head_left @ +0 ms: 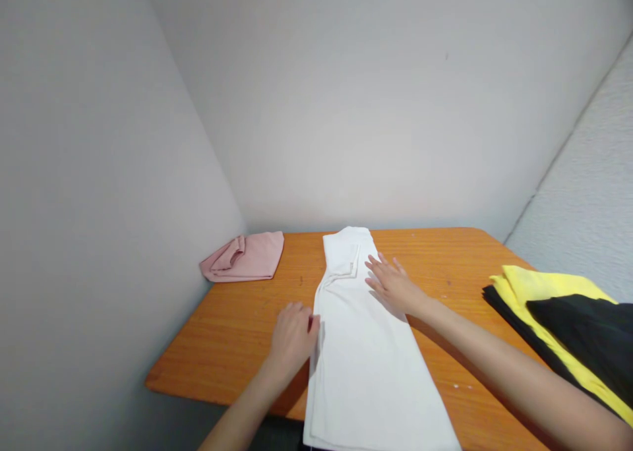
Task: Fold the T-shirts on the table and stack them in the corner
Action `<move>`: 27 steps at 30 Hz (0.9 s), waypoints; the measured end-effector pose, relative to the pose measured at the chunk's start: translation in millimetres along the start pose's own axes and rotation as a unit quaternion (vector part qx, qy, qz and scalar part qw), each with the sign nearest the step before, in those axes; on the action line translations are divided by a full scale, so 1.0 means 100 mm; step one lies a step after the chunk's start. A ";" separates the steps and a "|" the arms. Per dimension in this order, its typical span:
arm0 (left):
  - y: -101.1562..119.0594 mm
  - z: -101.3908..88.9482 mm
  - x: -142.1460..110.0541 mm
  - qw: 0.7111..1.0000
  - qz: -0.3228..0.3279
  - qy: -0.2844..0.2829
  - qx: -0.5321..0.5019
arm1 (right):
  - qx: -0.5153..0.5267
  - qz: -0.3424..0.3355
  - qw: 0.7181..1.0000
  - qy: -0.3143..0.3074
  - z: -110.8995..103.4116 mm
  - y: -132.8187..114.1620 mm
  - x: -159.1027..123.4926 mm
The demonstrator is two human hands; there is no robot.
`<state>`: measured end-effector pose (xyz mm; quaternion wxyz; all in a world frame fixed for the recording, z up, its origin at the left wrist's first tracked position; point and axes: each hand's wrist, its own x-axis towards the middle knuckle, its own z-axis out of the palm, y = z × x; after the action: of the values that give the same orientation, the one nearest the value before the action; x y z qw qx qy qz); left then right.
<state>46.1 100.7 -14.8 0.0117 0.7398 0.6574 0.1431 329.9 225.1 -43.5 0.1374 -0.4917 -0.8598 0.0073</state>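
Observation:
A pair of white trousers, folded lengthwise, lies along the wooden table, its waist end toward the wall. Small creases and a pocket edge show near its upper part. The lower end spreads wider and reaches the table's near edge. My right hand is laid over the upper right side of the cloth, palm down, with its fingers spread. By the left edge of the trousers is my left hand, its fingers curled under and its thumb against the cloth edge. What those curled fingers hold, if anything, is hidden.
A folded pink garment sits at the table's far left corner. On the right, yellow cloth and black cloth are stacked together. Walls close off the left, back and right sides of the wooden table.

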 end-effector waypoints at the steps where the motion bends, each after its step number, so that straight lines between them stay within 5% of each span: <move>1: 0.07 -0.01 -0.17 1.000 -0.018 -0.019 0.013 | -0.001 -0.005 1.000 -0.005 -0.02 -0.06 0.11; 8: 0.43 -0.03 -0.87 0.984 -0.128 -0.125 0.026 | -0.005 -0.014 0.997 -0.076 0.23 -0.51 0.82; 13: 0.34 -0.06 -1.06 0.981 -0.144 -0.132 -0.021 | -0.008 0.015 0.996 -0.083 0.44 -0.60 0.89; 18: 0.27 -0.05 -1.14 0.979 -0.168 -0.114 0.006 | 0.006 0.006 0.998 -0.056 0.39 -0.60 0.81; 23: 0.08 -0.06 -1.37 0.988 -0.140 -0.014 -0.061 | 0.033 -0.016 0.999 -0.033 0.09 -0.50 0.28; 27: -0.18 -0.06 -1.62 0.995 0.078 0.037 -0.049 | 0.071 -0.131 0.987 -0.057 -0.28 -0.36 -0.70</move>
<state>12.0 -55.9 -44.7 0.0120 0.7814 0.5901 0.2028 340.1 143.5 -27.6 0.1225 -0.3628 -0.9205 0.0780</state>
